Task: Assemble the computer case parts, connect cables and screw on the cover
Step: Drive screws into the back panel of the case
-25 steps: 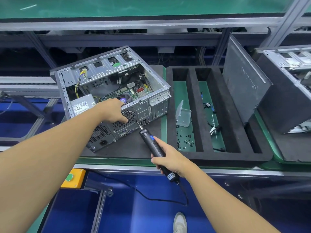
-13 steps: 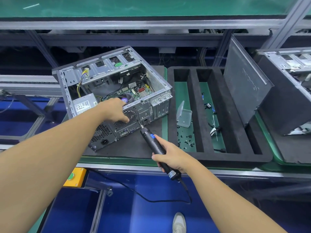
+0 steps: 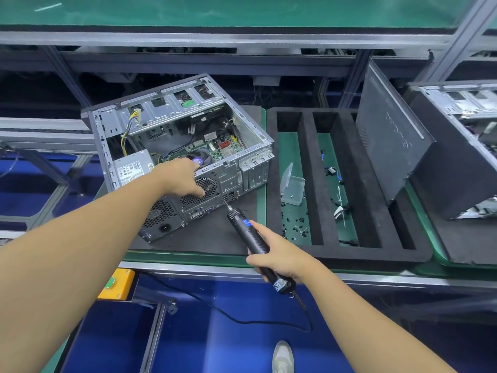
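Computer case (image 3: 231, 180) is seen open side up on the black mat (image 3: 209, 238), its place unchanged from half a second ago. Left hand (image 3: 183, 176) is laid over the rear top edge as before, with the fingers stretched down flat on the fan grille; the thumb is hidden. Electric screwdriver (image 3: 247, 232) is gripped in the right hand (image 3: 279, 257), fingers wrapped round the barrel. The bit is held at the rear panel beside the ports, barely shifted. Side cover (image 3: 390, 135) is leaned in the foam tray (image 3: 306, 184), well apart from the case.
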`<state>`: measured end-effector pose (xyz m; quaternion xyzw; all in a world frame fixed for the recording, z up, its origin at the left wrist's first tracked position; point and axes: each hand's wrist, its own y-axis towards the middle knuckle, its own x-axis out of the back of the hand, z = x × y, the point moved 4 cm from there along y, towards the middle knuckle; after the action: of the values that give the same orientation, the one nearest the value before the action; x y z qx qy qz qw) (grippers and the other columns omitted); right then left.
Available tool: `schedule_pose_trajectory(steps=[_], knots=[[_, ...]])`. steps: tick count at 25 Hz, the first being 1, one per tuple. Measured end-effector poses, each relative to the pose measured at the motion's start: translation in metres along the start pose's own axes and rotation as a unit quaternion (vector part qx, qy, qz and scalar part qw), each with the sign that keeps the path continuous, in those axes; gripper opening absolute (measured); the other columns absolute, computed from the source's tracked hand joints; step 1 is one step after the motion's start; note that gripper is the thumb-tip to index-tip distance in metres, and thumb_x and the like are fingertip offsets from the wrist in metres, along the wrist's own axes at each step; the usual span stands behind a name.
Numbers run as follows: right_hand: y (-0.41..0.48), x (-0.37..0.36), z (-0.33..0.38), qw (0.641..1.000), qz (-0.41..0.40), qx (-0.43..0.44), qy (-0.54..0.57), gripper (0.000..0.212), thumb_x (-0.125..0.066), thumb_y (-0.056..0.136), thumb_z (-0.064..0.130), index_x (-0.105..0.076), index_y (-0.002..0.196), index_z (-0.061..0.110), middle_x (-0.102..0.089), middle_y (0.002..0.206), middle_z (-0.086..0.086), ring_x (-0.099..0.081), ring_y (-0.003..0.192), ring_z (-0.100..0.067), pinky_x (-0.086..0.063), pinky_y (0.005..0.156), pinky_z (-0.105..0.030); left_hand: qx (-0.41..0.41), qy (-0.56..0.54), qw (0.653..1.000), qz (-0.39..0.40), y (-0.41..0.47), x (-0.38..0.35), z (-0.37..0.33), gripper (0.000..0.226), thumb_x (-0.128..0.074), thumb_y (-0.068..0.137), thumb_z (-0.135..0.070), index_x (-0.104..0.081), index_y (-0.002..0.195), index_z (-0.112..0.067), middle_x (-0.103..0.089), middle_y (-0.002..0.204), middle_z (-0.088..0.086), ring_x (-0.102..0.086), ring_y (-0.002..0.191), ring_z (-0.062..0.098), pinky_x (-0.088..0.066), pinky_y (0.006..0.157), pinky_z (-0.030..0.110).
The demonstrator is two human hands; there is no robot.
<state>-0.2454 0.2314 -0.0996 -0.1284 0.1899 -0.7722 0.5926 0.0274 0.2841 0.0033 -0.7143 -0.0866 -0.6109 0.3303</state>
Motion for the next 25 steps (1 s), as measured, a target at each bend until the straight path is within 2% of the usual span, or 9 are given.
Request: schedule_pose_trajectory(steps=[3,5,7,8,11,14,17,21,25], knots=[[-0.015,0.02,-0.016,0.998,-0.03,0.006,0.055,0.08,-0.075,0.079,0.016,-0.043,0.134,0.065,-0.064,0.092,-0.004,-0.06,0.068,-0.023,-0.054,0.059,-0.037,-0.011,-0.021,0.999,-0.037,-0.006,-0.002,0.0,0.078,-0.063,0.081,-0.059,-0.035,0.146,-0.027,-0.066,0.115,-0.003,-0.061,0.097,0.023,-0.052,0.076,0.037],[-0.025,0.043,-0.022,0.993,-0.07,0.016,0.097,0.077,-0.077,0.078,0.018,-0.047,0.13,0.066,-0.065,0.091,-0.004,-0.06,0.068,-0.024,-0.053,0.059,-0.037,-0.082,-0.089,0.971,-0.205,-0.021,0.006,-0.006,0.067,-0.054,0.085,-0.056,-0.032,0.144,-0.034,-0.061,0.129,-0.011,-0.056,0.107,0.021,-0.05,0.084,0.039],[-0.032,0.074,-0.026,0.981,-0.133,0.027,0.141,0.071,-0.077,0.08,0.021,-0.049,0.13,0.064,-0.064,0.092,-0.007,-0.059,0.068,-0.025,-0.052,0.058,-0.036,-0.192,-0.065,0.904,-0.377,-0.04,0.016,-0.032,0.048,-0.048,0.087,-0.046,-0.048,0.128,-0.022,-0.065,0.114,-0.004,-0.053,0.099,0.023,-0.043,0.081,0.038],[-0.036,0.089,-0.028,0.973,-0.166,0.034,0.159,0.07,-0.075,0.082,0.021,-0.049,0.132,0.062,-0.063,0.094,-0.008,-0.059,0.067,-0.025,-0.051,0.057,-0.036,-0.25,-0.038,0.877,-0.408,-0.046,0.017,-0.053,0.038,-0.048,0.087,-0.04,-0.054,0.117,-0.017,-0.064,0.104,0.0,-0.053,0.093,0.024,-0.04,0.078,0.037],[-0.049,0.136,-0.037,0.952,-0.241,0.034,0.187,0.073,-0.07,0.087,0.017,-0.041,0.147,0.05,-0.06,0.105,-0.01,-0.058,0.063,-0.024,-0.051,0.054,-0.035,-0.362,-0.039,0.873,-0.325,-0.04,-0.005,-0.132,0.02,-0.054,0.087,-0.022,-0.061,0.103,-0.013,-0.064,0.093,0.002,-0.057,0.084,0.023,-0.045,0.074,0.037],[-0.06,0.167,-0.046,0.95,-0.251,0.026,0.183,0.075,-0.071,0.086,0.019,-0.04,0.148,0.049,-0.061,0.11,-0.007,-0.058,0.064,-0.024,-0.051,0.055,-0.035,-0.313,-0.038,0.941,-0.121,-0.003,-0.045,-0.187,0.021,-0.053,0.089,-0.02,-0.062,0.108,-0.019,-0.066,0.105,-0.002,-0.062,0.097,0.021,-0.05,0.084,0.037],[-0.061,0.181,-0.055,0.958,-0.233,0.024,0.167,0.073,-0.072,0.084,0.021,-0.044,0.142,0.056,-0.063,0.094,-0.001,-0.057,0.066,-0.025,-0.051,0.057,-0.037,-0.277,0.083,0.957,0.033,0.032,-0.087,-0.211,0.022,-0.054,0.092,-0.023,-0.064,0.112,-0.025,-0.065,0.115,-0.005,-0.058,0.11,0.02,-0.046,0.092,0.034],[-0.058,0.191,-0.071,0.97,-0.21,-0.004,0.124,0.074,-0.07,0.087,0.026,-0.037,0.143,0.061,-0.066,0.089,-0.003,-0.061,0.068,-0.025,-0.054,0.061,-0.037,-0.28,0.259,0.924,0.016,0.06,-0.114,-0.237,0.017,-0.061,0.089,-0.037,-0.07,0.103,-0.035,-0.068,0.103,-0.013,-0.049,0.11,0.015,-0.032,0.089,0.034],[-0.051,0.197,-0.076,0.974,-0.185,-0.021,0.126,0.074,-0.07,0.088,0.028,-0.035,0.142,0.064,-0.067,0.09,-0.011,-0.061,0.068,-0.028,-0.055,0.062,-0.039,-0.257,0.331,0.904,0.086,0.076,-0.139,-0.25,0.008,-0.067,0.085,-0.03,-0.067,0.093,-0.031,-0.069,0.094,-0.009,-0.057,0.094,0.017,-0.026,0.085,0.034]])
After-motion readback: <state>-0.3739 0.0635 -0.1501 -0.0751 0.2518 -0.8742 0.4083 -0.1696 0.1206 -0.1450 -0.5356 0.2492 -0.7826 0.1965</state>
